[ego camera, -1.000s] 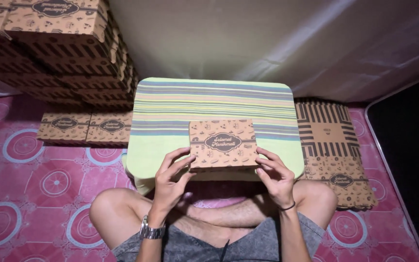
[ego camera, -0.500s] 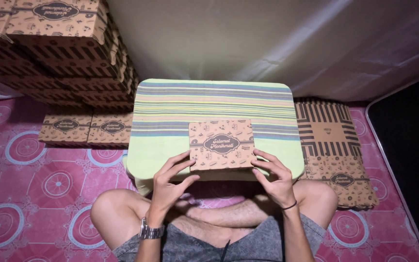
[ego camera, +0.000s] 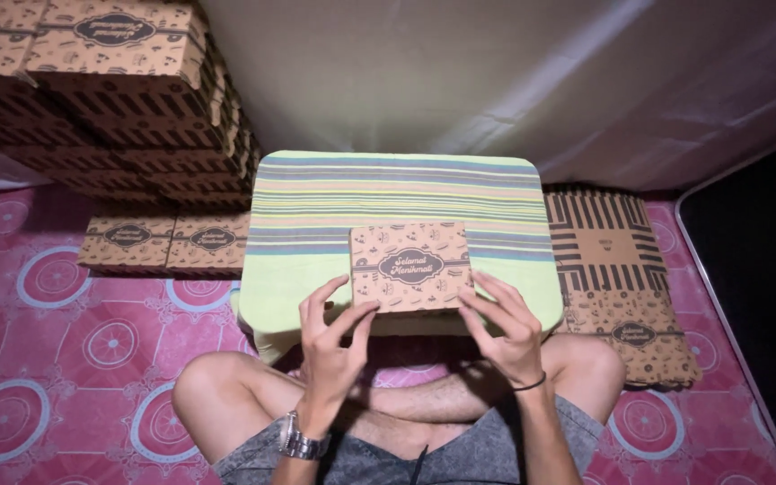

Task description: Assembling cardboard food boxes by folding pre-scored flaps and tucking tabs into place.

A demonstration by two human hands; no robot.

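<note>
A small brown printed cardboard box lies closed on the near part of a low table covered with a green striped cloth. My left hand touches the box's near left corner with its fingertips, fingers spread; a watch is on that wrist. My right hand rests its fingers against the near right edge of the box; a dark band circles that wrist. Neither hand wraps around the box. My crossed legs sit under the table's front edge.
A tall stack of the same brown boxes stands at the back left. Two finished boxes lie on the floor left of the table. A pile of flat unfolded box sheets lies to the right. Pink patterned mat covers the floor.
Both hands have slid slightly back from the box's sides toward its near corners, fingers loosening. The box has stayed in place on the cloth.
</note>
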